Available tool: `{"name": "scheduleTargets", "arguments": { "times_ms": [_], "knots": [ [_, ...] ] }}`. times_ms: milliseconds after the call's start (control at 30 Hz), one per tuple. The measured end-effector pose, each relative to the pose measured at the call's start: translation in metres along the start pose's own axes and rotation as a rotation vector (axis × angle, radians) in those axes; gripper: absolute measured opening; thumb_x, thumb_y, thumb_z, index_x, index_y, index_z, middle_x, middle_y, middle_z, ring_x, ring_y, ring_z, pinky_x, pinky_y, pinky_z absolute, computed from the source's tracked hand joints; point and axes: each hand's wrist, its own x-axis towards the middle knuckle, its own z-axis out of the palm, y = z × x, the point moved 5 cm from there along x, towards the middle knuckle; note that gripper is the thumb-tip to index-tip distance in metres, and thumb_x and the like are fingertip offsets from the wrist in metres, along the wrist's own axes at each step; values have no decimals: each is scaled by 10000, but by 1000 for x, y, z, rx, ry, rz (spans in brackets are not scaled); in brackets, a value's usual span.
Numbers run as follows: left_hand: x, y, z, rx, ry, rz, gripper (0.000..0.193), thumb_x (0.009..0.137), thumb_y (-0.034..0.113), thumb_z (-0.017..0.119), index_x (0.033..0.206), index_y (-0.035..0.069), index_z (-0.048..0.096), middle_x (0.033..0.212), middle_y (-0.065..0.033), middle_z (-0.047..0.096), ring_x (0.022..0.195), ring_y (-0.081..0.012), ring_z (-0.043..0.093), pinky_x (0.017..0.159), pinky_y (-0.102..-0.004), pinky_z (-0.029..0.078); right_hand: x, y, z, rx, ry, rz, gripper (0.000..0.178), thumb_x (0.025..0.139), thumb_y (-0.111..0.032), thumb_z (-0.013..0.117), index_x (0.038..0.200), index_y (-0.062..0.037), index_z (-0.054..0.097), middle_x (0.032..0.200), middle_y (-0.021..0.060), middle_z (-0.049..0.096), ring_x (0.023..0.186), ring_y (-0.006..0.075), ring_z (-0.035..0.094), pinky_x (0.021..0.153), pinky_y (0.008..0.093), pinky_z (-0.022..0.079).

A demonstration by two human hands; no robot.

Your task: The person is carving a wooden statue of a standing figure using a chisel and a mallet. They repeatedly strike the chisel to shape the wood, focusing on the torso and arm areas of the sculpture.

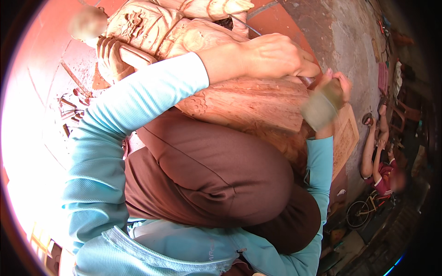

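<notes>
My left hand (276,55) is closed around a carving chisel. The chisel's thin metal shank (251,28) shows beyond the far side of the fist, and its handle end (306,81) shows on the near right. My right hand (341,85) grips a greenish-brown wooden mallet (321,106), smeared by motion, close to that handle end. A large pale wood carving (198,37) of a robed figure lies across in front of me. A broad reddish carved wood section (248,101) lies under my left forearm and beside my bent knee. The chisel's cutting tip cannot be clearly made out.
A carved wooden hand (110,57) and a blurred rounded form (87,23) are at the far left. Several loose tools (73,108) lie on the tiles. A wooden panel (346,140) leans at right. Beyond it are a seated person (384,172) and a bicycle (361,214).
</notes>
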Motion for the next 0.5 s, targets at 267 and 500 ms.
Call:
{"name": "scheduleTargets", "arguments": {
  "times_ms": [267,500],
  "knots": [
    [-7,12,0,120,-270,-74,119,779,147,617,854,55,603,878,-82,666,806,-303,663,636,-398,538,8,-14,-3,94,100,-131,467,752,4,762,1131,-77,501,862,97,632,698,256,604,634,351,482],
    [-25,32,-17,-57,155,161,241,707,112,664,917,64,557,853,-69,555,863,-249,580,665,-377,507,-1,-13,4,89,109,-12,503,743,-5,778,1163,-58,505,829,84,615,679,212,587,622,320,488]
  ]
}}
